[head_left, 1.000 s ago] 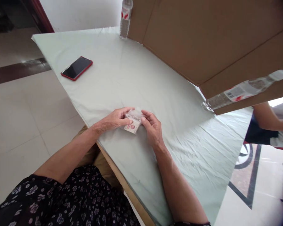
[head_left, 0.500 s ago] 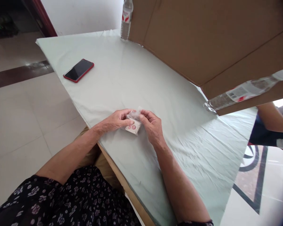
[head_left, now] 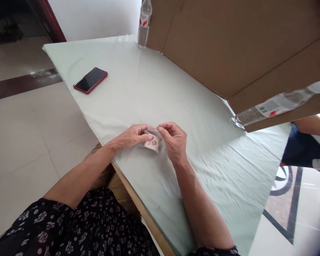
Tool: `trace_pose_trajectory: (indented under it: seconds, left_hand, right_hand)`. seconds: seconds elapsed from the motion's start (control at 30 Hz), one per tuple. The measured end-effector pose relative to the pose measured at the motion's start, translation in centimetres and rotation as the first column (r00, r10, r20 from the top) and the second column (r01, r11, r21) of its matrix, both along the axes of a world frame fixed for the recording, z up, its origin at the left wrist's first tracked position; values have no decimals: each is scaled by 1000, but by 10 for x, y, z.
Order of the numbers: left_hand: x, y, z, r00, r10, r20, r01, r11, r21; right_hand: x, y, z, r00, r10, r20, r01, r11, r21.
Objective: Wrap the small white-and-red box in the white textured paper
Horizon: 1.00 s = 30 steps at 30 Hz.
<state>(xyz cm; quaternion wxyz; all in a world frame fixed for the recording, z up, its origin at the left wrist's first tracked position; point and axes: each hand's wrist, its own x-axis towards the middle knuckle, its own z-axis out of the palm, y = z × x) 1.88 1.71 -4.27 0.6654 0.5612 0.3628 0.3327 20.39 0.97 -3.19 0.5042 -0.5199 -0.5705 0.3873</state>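
Observation:
A small pale box with red print (head_left: 154,143) sits inside a clear plastic bag (head_left: 155,131), just above or on the cloth near the table's front edge. My left hand (head_left: 134,136) is closed around the box and bag from the left, its thumb lying across the printed face. On the other side, my right hand (head_left: 174,139) pinches the upper edge of the bag between thumb and forefinger. The left fingers behind the box are partly hidden, and the small print cannot be read.
A pale green cloth (head_left: 128,89) covers the table. A phone in a red case (head_left: 91,80) lies to the left. Two plastic bottles, one upright (head_left: 144,25) and one appearing tilted (head_left: 277,105), stand against a large cardboard panel (head_left: 229,46). Another person's arm (head_left: 313,125) shows at right.
My right hand has moved slightly to the right, drawing the bag's edge along with it. The plastic now lies over more of the box; my left hand keeps its hold.

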Motion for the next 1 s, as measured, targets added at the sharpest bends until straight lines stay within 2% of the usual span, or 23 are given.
trace_pose_trajectory:
  seconds: [0.23, 0.37, 0.53, 0.63, 0.73, 0.83, 0.9, 1.0]
  left_hand:
    - [0, 0, 1, 997, 48, -60, -44, 998, 54]
    - [0, 0, 3, 990, 73, -122, -60, 993, 106]
    - [1, -1, 0, 993, 74, -95, -61, 989, 133]
    - [3, -2, -2, 989, 87, -118, -67, 984, 165]
    - [5, -3, -4, 983, 108, -149, -79, 978, 192]
    - [7, -5, -6, 978, 129, -166, -90, 970, 225]
    - [7, -5, -7, 972, 142, -184, -91, 961, 262]
    - [7, -6, -8, 961, 181, -210, -102, 935, 340]
  right_hand:
    - [-3, -27, 2, 956, -89, 281, 27, 976, 218]
    - [-2, -34, -6, 915, -106, 388, -28, 945, 326]
    - [3, -37, -13, 803, -139, 580, -160, 886, 435]
    - [6, -41, -13, 778, -165, 606, -226, 826, 516]
    - [14, -40, -16, 817, -213, 536, -167, 802, 573]
    - [25, -32, -25, 856, -136, 499, -140, 868, 476]
    - [31, -25, -33, 857, -3, 515, -195, 923, 331]
    - [35, -17, -43, 843, 171, 509, -290, 943, 162]
